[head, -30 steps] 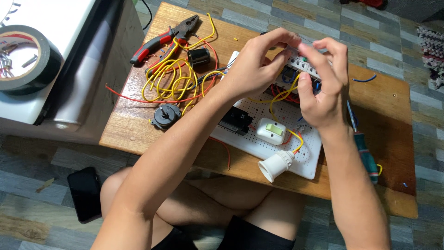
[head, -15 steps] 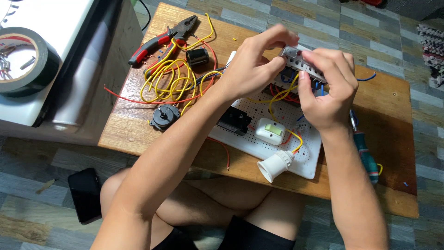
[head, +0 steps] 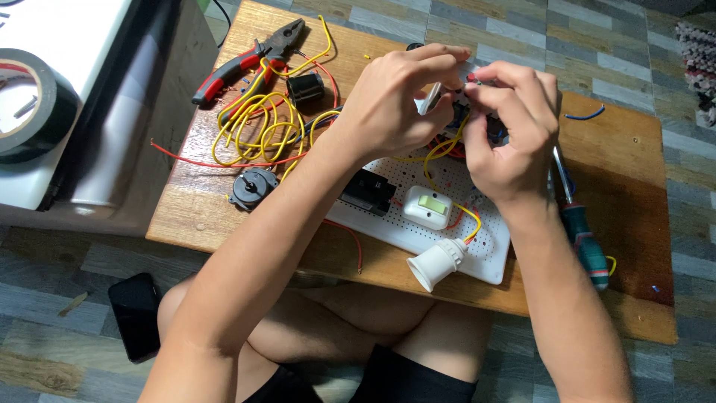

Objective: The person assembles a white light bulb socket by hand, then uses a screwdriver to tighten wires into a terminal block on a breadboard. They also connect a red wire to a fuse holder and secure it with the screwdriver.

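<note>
Both the left hand (head: 395,112) and right hand (head: 507,130) pinch a small grey-white plastic electrical fitting (head: 431,97) above the white perforated plastic board (head: 447,239); it looks light, rigid, best gripped by its edges. Left of the board, tangled yellow wires (head: 257,123) and red-handled pliers (head: 246,60) crowd in; right of it lies a green-handled screwdriver (head: 582,231)

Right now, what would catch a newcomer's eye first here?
Both hands, the left hand and right hand, meet over a small grey part above the white perforated board. A tangle of yellow wires lies left of them by red-handled pliers. A white lamp socket sits at the board's near edge.
</note>
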